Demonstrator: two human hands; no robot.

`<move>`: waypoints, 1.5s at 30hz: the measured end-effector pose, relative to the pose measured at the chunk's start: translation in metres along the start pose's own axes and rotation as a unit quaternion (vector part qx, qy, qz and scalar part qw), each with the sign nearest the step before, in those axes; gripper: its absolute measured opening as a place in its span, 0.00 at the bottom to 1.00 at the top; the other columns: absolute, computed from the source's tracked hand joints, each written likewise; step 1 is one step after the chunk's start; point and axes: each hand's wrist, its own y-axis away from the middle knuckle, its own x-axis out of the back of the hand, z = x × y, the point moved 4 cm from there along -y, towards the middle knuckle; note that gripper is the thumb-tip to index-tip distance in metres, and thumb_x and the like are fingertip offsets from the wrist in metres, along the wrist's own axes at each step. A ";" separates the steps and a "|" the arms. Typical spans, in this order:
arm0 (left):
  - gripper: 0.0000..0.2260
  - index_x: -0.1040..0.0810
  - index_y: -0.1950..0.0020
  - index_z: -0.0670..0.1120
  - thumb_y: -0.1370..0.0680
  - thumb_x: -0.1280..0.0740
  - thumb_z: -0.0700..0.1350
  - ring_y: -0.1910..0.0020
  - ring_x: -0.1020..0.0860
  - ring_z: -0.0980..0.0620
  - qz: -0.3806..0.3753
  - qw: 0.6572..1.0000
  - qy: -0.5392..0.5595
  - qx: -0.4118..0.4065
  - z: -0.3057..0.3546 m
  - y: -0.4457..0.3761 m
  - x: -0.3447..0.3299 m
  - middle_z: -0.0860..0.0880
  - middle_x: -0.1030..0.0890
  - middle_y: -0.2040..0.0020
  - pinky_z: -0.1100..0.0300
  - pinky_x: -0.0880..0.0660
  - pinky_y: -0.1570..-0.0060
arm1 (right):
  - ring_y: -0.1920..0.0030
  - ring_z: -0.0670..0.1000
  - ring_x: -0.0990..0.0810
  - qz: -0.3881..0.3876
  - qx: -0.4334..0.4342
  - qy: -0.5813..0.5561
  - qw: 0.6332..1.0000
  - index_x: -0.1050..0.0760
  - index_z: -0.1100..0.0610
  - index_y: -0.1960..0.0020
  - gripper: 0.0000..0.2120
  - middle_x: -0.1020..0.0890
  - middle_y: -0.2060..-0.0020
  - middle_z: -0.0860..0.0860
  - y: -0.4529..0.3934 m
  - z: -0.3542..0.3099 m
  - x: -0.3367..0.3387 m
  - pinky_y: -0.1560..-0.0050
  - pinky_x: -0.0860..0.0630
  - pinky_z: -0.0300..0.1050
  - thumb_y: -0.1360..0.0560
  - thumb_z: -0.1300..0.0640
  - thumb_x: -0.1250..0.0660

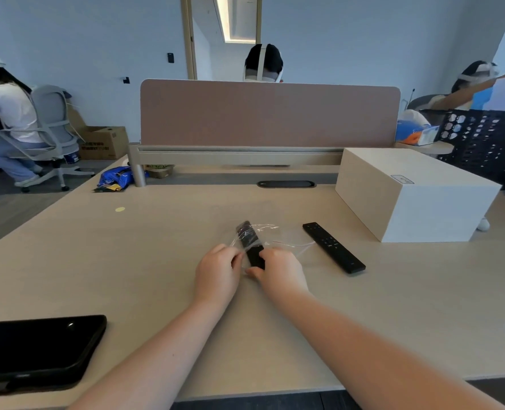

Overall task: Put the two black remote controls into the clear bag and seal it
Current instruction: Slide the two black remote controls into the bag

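Note:
A clear bag (267, 236) lies crumpled on the light wooden desk (156, 261) in front of me. One black remote control (249, 242) is partly inside it, its far end under the plastic and its near end sticking out. My left hand (217, 272) pinches the bag's open edge on the left. My right hand (279, 272) grips the near end of that remote. The second black remote control (332, 247) lies flat on the desk to the right, apart from both hands.
A black phone (38, 349) lies at the near left corner. A large white box (414, 196) stands at the right. A brown divider panel (269, 113) closes the desk's far side. Snack packets (116, 177) sit at the far left. Other people sit beyond.

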 end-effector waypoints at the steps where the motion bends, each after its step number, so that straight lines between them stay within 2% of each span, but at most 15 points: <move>1: 0.06 0.21 0.65 0.41 0.28 0.30 0.39 0.65 0.23 0.40 -0.003 1.000 0.001 0.004 0.000 -0.001 0.000 0.41 0.21 0.66 0.56 0.31 0.69 | 0.47 0.59 0.22 -0.007 0.003 0.004 1.000 0.23 0.62 0.47 0.12 0.19 0.48 0.58 -0.004 -0.001 -0.004 0.55 0.28 0.46 0.24 0.53 0.34; 4: 0.07 0.21 0.65 0.41 0.27 0.32 0.40 0.63 0.24 0.40 -0.011 1.000 -0.002 0.011 -0.001 -0.003 -0.001 0.41 0.21 0.64 0.54 0.30 0.68 | 0.44 0.59 0.22 -0.016 0.007 0.019 1.000 0.23 0.61 0.44 0.11 0.19 0.45 0.58 -0.014 0.002 -0.012 0.49 0.25 0.48 0.22 0.56 0.37; 10: 0.05 0.20 0.63 0.41 0.28 0.31 0.40 0.62 0.22 0.40 -0.012 1.000 -0.010 -0.003 -0.001 -0.005 -0.002 0.41 0.20 0.63 0.51 0.27 0.67 | 0.44 0.59 0.22 -0.023 0.023 0.031 0.999 0.22 0.58 0.45 0.12 0.19 0.47 0.58 -0.027 0.002 -0.016 0.50 0.25 0.48 0.22 0.53 0.38; 16: 0.05 0.19 0.62 0.42 0.27 0.31 0.42 0.63 0.23 0.40 -0.001 1.000 -0.020 0.001 -0.001 -0.004 -0.001 0.42 0.21 0.64 0.52 0.29 0.69 | 0.43 0.59 0.23 -0.008 0.032 0.040 0.999 0.21 0.55 0.43 0.12 0.19 0.46 0.57 -0.038 0.004 -0.015 0.50 0.26 0.47 0.21 0.56 0.40; 23: 0.04 0.19 0.65 0.42 0.29 0.29 0.39 0.64 0.22 0.41 0.014 1.000 -0.021 -0.004 -0.003 -0.005 -0.003 0.42 0.20 0.65 0.59 0.35 0.68 | 0.42 0.58 0.23 -0.013 0.035 0.044 0.998 0.22 0.48 0.39 0.18 0.20 0.44 0.56 -0.046 0.008 -0.017 0.46 0.25 0.47 0.22 0.62 0.43; 27: 0.03 0.18 0.64 0.42 0.30 0.29 0.38 0.65 0.22 0.41 0.023 1.000 -0.016 -0.007 -0.003 -0.006 -0.003 0.42 0.20 0.66 0.60 0.35 0.68 | 0.41 0.58 0.23 0.001 0.032 0.042 0.999 0.23 0.53 0.39 0.19 0.20 0.43 0.56 -0.042 0.006 -0.015 0.45 0.25 0.48 0.24 0.66 0.43; 29: 0.03 0.18 0.64 0.42 0.30 0.29 0.38 0.65 0.22 0.41 0.019 1.000 -0.016 -0.006 -0.004 -0.005 -0.003 0.42 0.20 0.66 0.59 0.35 0.68 | 0.43 0.58 0.23 0.013 0.049 0.045 0.998 0.23 0.56 0.41 0.17 0.20 0.45 0.57 -0.034 0.005 -0.014 0.47 0.24 0.48 0.24 0.66 0.43; 31: 0.03 0.18 0.63 0.42 0.29 0.30 0.39 0.64 0.23 0.41 0.012 1.000 -0.017 -0.006 -0.004 -0.005 -0.004 0.42 0.20 0.65 0.59 0.34 0.68 | 0.48 0.59 0.22 0.050 0.078 0.025 0.995 0.21 0.58 0.49 0.11 0.18 0.53 0.58 -0.021 0.010 -0.005 0.55 0.24 0.48 0.24 0.63 0.42; 33: 0.04 0.18 0.62 0.42 0.28 0.30 0.39 0.63 0.23 0.41 0.005 1.000 -0.016 0.000 -0.005 -0.006 -0.004 0.42 0.20 0.64 0.60 0.35 0.67 | 0.56 0.60 0.21 0.150 0.108 -0.015 0.983 0.20 0.60 0.56 0.10 0.17 0.62 0.57 -0.005 0.021 0.014 0.62 0.24 0.48 0.25 0.60 0.39; 35: 0.04 0.18 0.62 0.42 0.28 0.31 0.39 0.63 0.23 0.41 0.004 1.000 -0.014 0.009 -0.005 -0.005 -0.004 0.42 0.20 0.64 0.60 0.35 0.67 | 0.61 0.61 0.22 0.278 0.118 -0.004 0.953 0.18 0.60 0.58 0.09 0.18 0.66 0.56 0.007 0.043 0.036 0.63 0.23 0.48 0.28 0.59 0.37; 36: 0.04 0.18 0.62 0.42 0.28 0.30 0.39 0.63 0.23 0.41 0.006 1.000 -0.015 0.011 -0.005 -0.005 -0.004 0.42 0.20 0.64 0.60 0.35 0.67 | 0.58 0.62 0.22 0.300 0.093 0.016 0.949 0.18 0.59 0.55 0.10 0.18 0.64 0.56 0.008 0.056 0.043 0.59 0.24 0.48 0.28 0.58 0.37; 38: 0.04 0.18 0.63 0.42 0.28 0.30 0.40 0.64 0.23 0.41 0.006 1.000 -0.019 0.009 -0.004 -0.004 -0.004 0.42 0.20 0.65 0.59 0.35 0.68 | 0.44 0.62 0.27 0.206 -0.053 0.070 0.975 0.24 0.54 0.41 0.14 0.21 0.49 0.56 0.004 0.087 0.047 0.46 0.28 0.52 0.26 0.54 0.38; 40: 0.05 0.18 0.64 0.41 0.28 0.30 0.40 0.66 0.24 0.41 0.008 1.000 -0.019 0.007 -0.003 -0.003 -0.004 0.42 0.21 0.67 0.59 0.36 0.69 | 0.37 0.60 0.33 0.080 -0.188 0.112 0.972 0.33 0.50 0.35 0.19 0.26 0.40 0.55 0.006 0.115 0.045 0.40 0.33 0.54 0.24 0.47 0.41; 42: 0.06 0.18 0.64 0.40 0.28 0.29 0.40 0.66 0.24 0.41 0.009 1.000 -0.022 0.007 -0.003 -0.003 -0.004 0.42 0.21 0.67 0.59 0.36 0.69 | 0.37 0.60 0.31 0.032 -0.231 0.121 0.965 0.34 0.51 0.35 0.19 0.25 0.40 0.56 0.009 0.129 0.041 0.39 0.34 0.54 0.23 0.44 0.43; 45: 0.06 0.18 0.65 0.40 0.28 0.29 0.40 0.66 0.24 0.41 0.008 1.000 -0.025 0.002 -0.002 -0.003 -0.005 0.42 0.20 0.67 0.58 0.34 0.69 | 0.42 0.60 0.27 0.059 -0.204 0.095 0.973 0.31 0.54 0.37 0.15 0.20 0.46 0.56 0.007 0.131 0.043 0.50 0.30 0.49 0.22 0.54 0.44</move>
